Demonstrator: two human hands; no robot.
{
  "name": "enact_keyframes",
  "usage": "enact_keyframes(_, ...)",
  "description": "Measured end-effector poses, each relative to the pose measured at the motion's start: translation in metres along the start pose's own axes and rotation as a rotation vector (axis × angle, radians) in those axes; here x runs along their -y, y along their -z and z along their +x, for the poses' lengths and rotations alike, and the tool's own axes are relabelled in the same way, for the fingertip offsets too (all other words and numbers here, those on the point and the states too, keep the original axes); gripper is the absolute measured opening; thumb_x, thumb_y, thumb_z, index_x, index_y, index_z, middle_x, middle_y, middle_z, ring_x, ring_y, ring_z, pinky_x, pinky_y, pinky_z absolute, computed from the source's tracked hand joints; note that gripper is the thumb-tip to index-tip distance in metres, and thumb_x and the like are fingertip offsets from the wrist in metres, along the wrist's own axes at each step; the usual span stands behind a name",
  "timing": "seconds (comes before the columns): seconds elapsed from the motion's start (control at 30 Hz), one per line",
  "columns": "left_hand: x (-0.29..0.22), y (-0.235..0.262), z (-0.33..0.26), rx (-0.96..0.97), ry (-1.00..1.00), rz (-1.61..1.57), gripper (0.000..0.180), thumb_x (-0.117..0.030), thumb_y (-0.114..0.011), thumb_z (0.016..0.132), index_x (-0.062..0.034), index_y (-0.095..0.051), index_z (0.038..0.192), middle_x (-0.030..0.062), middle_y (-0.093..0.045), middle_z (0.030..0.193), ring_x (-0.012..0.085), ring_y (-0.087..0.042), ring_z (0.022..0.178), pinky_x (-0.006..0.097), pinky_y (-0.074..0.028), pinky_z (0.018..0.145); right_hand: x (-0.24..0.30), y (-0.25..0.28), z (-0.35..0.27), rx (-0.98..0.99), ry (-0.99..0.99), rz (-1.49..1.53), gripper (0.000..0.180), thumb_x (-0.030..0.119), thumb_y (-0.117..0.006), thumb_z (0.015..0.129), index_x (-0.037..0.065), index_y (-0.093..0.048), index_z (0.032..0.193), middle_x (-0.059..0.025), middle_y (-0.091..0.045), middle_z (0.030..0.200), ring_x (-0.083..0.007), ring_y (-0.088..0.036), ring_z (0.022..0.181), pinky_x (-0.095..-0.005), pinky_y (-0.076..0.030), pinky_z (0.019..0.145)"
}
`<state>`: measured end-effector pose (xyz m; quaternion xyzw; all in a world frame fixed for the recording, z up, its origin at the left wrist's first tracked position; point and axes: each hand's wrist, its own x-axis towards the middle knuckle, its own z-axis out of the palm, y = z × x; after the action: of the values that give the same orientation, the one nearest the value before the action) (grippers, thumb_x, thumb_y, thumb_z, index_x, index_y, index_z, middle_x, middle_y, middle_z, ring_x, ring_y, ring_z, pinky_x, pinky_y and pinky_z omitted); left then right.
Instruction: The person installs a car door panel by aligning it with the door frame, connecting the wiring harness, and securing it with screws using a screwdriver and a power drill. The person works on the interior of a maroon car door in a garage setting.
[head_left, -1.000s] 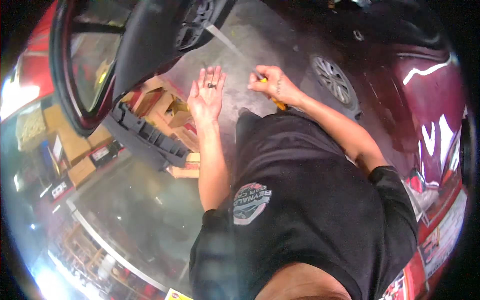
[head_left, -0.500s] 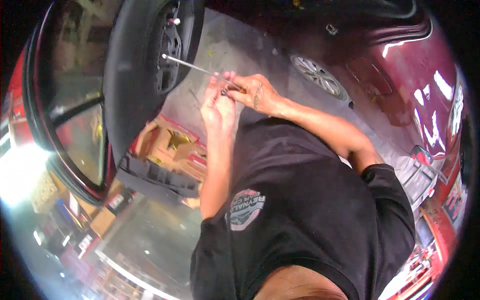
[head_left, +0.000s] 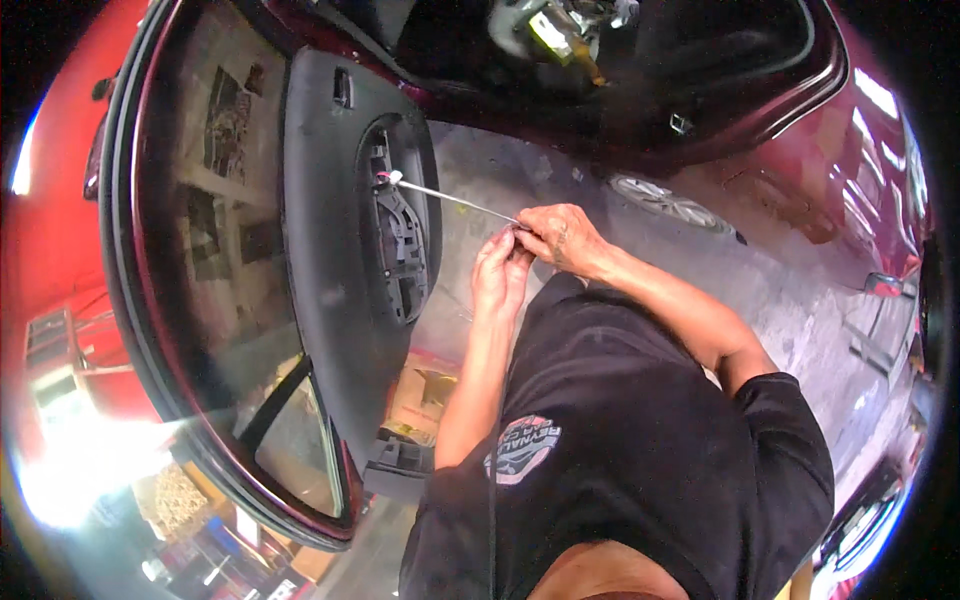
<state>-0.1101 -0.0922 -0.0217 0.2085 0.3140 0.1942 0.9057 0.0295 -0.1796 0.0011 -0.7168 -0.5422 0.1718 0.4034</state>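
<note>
My left hand [head_left: 500, 275] and my right hand [head_left: 562, 238] meet in front of my chest, fingertips pinched together on the near end of a thin grey cable [head_left: 450, 198]. The cable runs taut up and left to a white clip end [head_left: 388, 179] at an opening in the black inner door panel [head_left: 325, 230]. That panel hangs on an open dark red car door [head_left: 150, 300]. What sits between my fingertips at the cable's end is too small to make out.
The dark red car body [head_left: 780, 130] spans the top and right, with a wheel [head_left: 668, 205] on the grey concrete floor [head_left: 800, 320]. The door window glass [head_left: 300, 450] is at lower left. Cardboard boxes [head_left: 420, 395] lie below the door.
A second ago my hands were spread apart and open over the floor. They have come together on the cable, and the door panel now fills the left of the view.
</note>
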Motion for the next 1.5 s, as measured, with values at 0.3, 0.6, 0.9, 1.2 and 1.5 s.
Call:
enact_keyframes(0.3, -0.036, 0.037, 0.050, -0.194, -0.113, -0.138, 0.009, -0.010, -0.060, 0.096, -0.0024, -0.064, 0.100, 0.0107, -0.066, 0.096, 0.0257, -0.063, 0.093, 0.045, -0.050, 0.095, 0.001, 0.058, 0.036, 0.199, -0.373, 0.785, 0.061, 0.021, -0.065, 0.090, 0.004, -0.043, 0.144, -0.0059, -0.062, 0.108, -0.0112, -0.058, 0.081, -0.0285, -0.049, 0.069)
enact_keyframes(0.6, -0.076, 0.014, 0.100, -0.318, -0.300, -0.236, 0.013, -0.013, -0.059, 0.098, -0.0009, -0.062, 0.103, 0.0136, -0.065, 0.105, 0.0291, -0.062, 0.106, 0.048, -0.048, 0.105, -0.085, 0.089, 0.011, 0.401, -0.171, 0.334, 0.046, 0.027, -0.057, 0.097, 0.010, -0.053, 0.140, -0.0188, -0.066, 0.122, -0.0383, -0.065, 0.106, -0.0421, -0.051, 0.092)
enact_keyframes(0.9, -0.060, -0.011, 0.140, -0.399, -0.436, -0.281, 0.015, -0.015, -0.058, 0.099, -0.0013, -0.064, 0.099, 0.0129, -0.067, 0.107, 0.0292, -0.063, 0.110, 0.045, -0.050, 0.104, -0.139, 0.143, 0.079, 0.569, -0.068, 0.266, 0.037, 0.025, -0.059, 0.096, 0.009, -0.063, 0.129, -0.0184, -0.071, 0.106, -0.0363, -0.068, 0.097, -0.0425, -0.054, 0.084)
enact_keyframes(1.2, -0.081, 0.005, 0.168, -0.476, -0.349, -0.280, 0.015, -0.013, -0.057, 0.100, 0.0009, -0.061, 0.104, 0.0141, -0.066, 0.108, 0.0300, -0.062, 0.112, 0.047, -0.051, 0.104, -0.163, 0.103, 0.101, 0.503, -0.124, 0.401, 0.039, 0.022, -0.061, 0.096, 0.012, -0.061, 0.133, -0.0108, -0.063, 0.078, -0.0231, -0.059, 0.069, -0.0378, -0.048, 0.068)
enact_keyframes(1.5, -0.133, 0.039, 0.202, -0.338, -0.305, 0.010, 0.013, -0.008, -0.055, 0.099, 0.0027, -0.058, 0.106, 0.0175, -0.063, 0.107, 0.0319, -0.065, 0.103, 0.049, -0.054, 0.097, -0.141, 0.059, 0.125, 0.555, -0.951, 0.965, 0.028, 0.021, -0.069, 0.092, 0.008, -0.062, 0.116, -0.0018, -0.060, 0.068, -0.0047, -0.045, 0.047, -0.0223, -0.034, 0.042)
